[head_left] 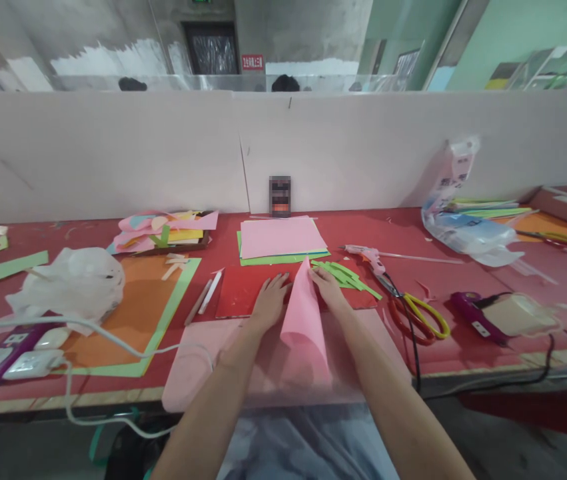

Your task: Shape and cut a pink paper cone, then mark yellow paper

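A pink sheet of paper (pixel 304 320) stands curled between my hands, its narrow top pointing away from me and its wider part bulging toward me. My left hand (pixel 272 300) lies at its left side, over a red board (pixel 237 288), with its fingers stretched out. On the right side my right hand (pixel 329 287) has its fingertips against the paper's upper edge, bent together. Whether the thumb pinches it is hard to see. Green paper strips (pixel 347 275) lie just beyond my right hand. A pink mat (pixel 203 363) lies under my forearms.
Stacked coloured paper (pixel 283 239) lies behind the red board. Right of it are a glue gun (pixel 370 259), scissors (pixel 416 317) and a power strip (pixel 480 317). To the left are two pens (pixel 210 292), an orange sheet (pixel 138 307), a plastic bag (pixel 83 280) and paper scraps (pixel 163 230).
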Tool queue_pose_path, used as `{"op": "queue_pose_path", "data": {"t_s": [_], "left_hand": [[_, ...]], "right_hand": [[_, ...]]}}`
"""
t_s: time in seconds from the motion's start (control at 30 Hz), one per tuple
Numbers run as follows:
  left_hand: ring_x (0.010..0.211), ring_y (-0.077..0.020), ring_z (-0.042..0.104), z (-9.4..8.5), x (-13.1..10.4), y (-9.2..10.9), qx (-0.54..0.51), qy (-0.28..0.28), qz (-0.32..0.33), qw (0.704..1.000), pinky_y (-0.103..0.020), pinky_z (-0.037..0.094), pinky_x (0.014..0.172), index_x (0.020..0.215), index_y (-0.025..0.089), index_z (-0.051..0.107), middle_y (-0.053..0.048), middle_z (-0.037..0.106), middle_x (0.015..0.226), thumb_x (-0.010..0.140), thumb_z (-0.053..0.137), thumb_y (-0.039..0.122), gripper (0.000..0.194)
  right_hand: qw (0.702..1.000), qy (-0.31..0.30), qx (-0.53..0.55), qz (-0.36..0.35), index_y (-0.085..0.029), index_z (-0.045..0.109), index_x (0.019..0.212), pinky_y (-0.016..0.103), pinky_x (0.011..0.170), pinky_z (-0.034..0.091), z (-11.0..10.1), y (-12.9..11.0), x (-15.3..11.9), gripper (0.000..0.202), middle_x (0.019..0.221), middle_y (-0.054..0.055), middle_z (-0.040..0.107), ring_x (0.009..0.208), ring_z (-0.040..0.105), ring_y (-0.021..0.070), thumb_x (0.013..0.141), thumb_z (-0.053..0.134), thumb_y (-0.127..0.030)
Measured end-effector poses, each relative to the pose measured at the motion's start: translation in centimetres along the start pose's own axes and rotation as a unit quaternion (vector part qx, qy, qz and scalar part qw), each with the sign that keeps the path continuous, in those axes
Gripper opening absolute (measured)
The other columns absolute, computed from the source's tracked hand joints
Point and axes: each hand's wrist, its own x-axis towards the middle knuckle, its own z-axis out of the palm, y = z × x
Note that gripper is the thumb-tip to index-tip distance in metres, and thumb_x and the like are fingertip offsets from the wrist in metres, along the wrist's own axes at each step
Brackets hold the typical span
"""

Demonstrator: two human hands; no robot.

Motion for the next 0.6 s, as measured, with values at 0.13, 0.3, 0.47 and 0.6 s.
{"op": "queue_pose_path", "data": {"t_s": [0.13,0.3,0.47,0.6], "left_hand": [[0.11,-0.0179,0.049,0.2,0.5,-0.4,-0.191,0.104,-0.06,0.974,-0.033,0.034,0.097,0.109,0.018,0.057,-0.007,0.057,0.117,0.081,0.041,0.019,0.033],[0.08,-0.016,0.06,0.1,1.2,-0.3,-0.356,0.158,-0.124,0.913,-0.028,0.044,0.077,0.091,0.016,0.061,-0.005,0.065,0.086,0.084,0.039,0.031,0.028],[0.066,-0.0139,0.052,-0.1,1.2,-0.3,-0.319,0.142,-0.109,0.931,-0.024,0.039,0.062,0.067,0.016,0.057,0.0,0.056,0.066,0.081,0.041,0.039,0.032],[0.063,-0.0119,0.047,-0.1,1.1,-0.3,-0.318,0.128,-0.096,0.934,-0.022,0.035,0.059,0.066,0.015,0.055,0.002,0.052,0.063,0.08,0.043,0.041,0.031]], "right_hand": [[1.0,-0.006,0.008,-0.01,-0.019,0.052,0.065,0.027,0.059,0.035,0.1,-0.2,-0.3,0.027,0.062,-0.001,0.049,0.059,0.044,0.0134,0.075,0.051,-0.044],[0.993,-0.111,0.0,-0.037,-0.019,0.056,0.07,0.025,0.057,0.036,0.6,-0.9,-1.5,0.025,0.064,-0.001,0.053,0.059,0.046,0.0126,0.077,0.052,-0.043],[0.986,-0.155,-0.024,-0.052,-0.018,0.055,0.07,0.024,0.058,0.036,0.9,-1.2,-1.9,0.023,0.065,-0.002,0.053,0.06,0.048,0.0119,0.078,0.051,-0.039],[0.985,-0.159,-0.03,-0.051,-0.017,0.054,0.069,0.024,0.058,0.036,0.8,-1.0,-1.9,0.023,0.064,-0.002,0.052,0.06,0.047,0.0116,0.078,0.051,-0.039]]}}
